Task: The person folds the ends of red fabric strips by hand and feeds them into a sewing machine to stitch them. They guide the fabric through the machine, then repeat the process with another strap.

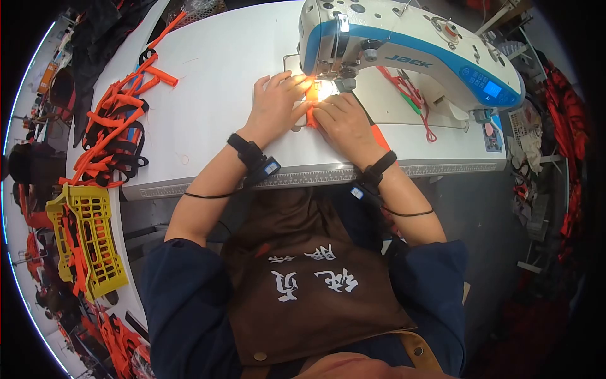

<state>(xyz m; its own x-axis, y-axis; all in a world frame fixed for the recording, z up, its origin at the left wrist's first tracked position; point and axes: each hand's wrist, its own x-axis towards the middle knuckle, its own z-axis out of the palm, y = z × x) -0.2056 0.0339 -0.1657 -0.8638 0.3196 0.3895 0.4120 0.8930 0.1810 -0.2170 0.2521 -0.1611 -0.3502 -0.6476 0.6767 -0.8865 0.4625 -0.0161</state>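
Note:
Under the lit needle area of a white and blue sewing machine [404, 47] lies an orange fabric strip [311, 116]. My left hand [278, 104] is at the strip's left side, fingertips pressed down on it close to the presser foot. On the other side, my right hand [344, 123] pinches the strip's near end between thumb and fingers. More orange fabric shows beside my right wrist. The needle and presser foot are partly hidden by glare and the machine head.
A heap of orange and black strips [110, 126] lies along the table's left side. Below it hangs a yellow plastic basket [95, 243] holding orange pieces. Red-handled scissors [407, 91] rest behind the needle area, under the machine arm. A ruler strip [303, 177] edges the table's front.

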